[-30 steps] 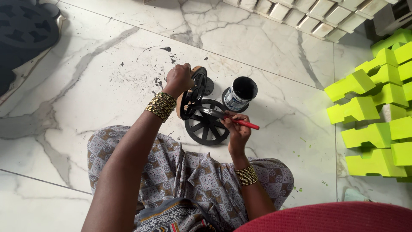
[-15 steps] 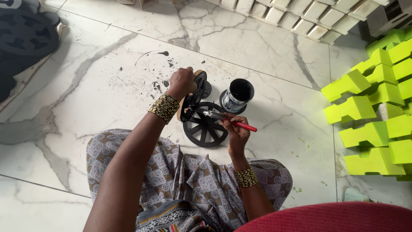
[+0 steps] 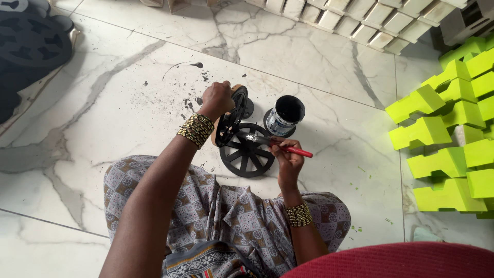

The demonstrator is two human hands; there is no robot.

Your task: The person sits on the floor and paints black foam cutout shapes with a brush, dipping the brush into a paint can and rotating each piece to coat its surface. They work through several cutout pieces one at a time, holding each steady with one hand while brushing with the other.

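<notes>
Left arm runs from lower left of frame up toward centre, nearly straight, wrist banded in gold beads. Left hand (image 3: 217,98) closed in a fist-like grip, knuckles up. Right forearm rises from lower centre, elbow bent, beaded band at wrist. Right hand (image 3: 288,158) curled, fingers pinched together, pointing left.

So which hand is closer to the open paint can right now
Right. The right hand, holding a red-handled brush, sits just below the paint can; the left hand grips a wheel farther to its left.
</notes>
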